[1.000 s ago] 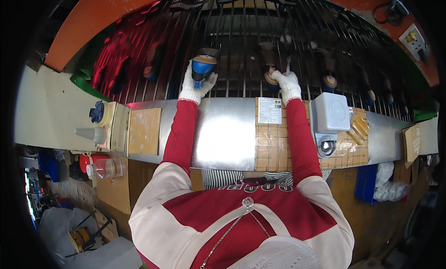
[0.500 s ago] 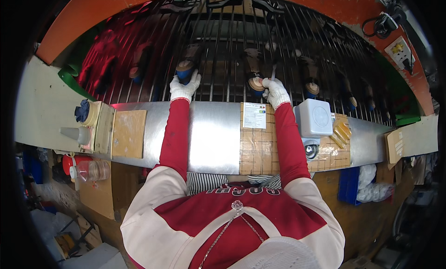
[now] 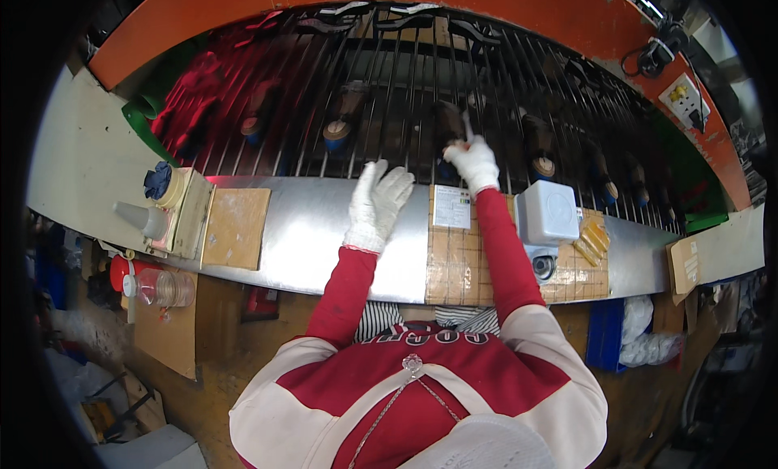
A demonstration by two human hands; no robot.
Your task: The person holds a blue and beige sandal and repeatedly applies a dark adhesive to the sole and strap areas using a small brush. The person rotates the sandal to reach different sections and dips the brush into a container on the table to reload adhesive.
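My left hand [image 3: 379, 203], in a white glove, is held over the shiny metal ledge with its fingers stretched out and nothing in it. My right hand [image 3: 474, 162], gloved too, is closed around a thin pale stick-like tool [image 3: 468, 125] that points away from me; its exact kind does not show. That hand is at the near end of a dark shoe on a last [image 3: 448, 122], partly covering it. Left of it, a second lasted shoe [image 3: 337, 132] with a tan end and blue underneath lies on the rack of metal bars [image 3: 395, 128].
More lasted shoes [image 3: 542, 162] lie along the bars. On the ledge [image 3: 340, 262] are a white box-shaped device [image 3: 548, 212], yellow strips [image 3: 592, 242], a label sheet [image 3: 451, 206] and a wooden board [image 3: 236, 227]. A nozzle bottle [image 3: 142, 219] stands left. An orange frame [image 3: 519, 0] arches behind.
My left hand has let go of the left lasted shoe and moved back and right over the ledge, opening. My right hand stays by its shoe, turned slightly inward.
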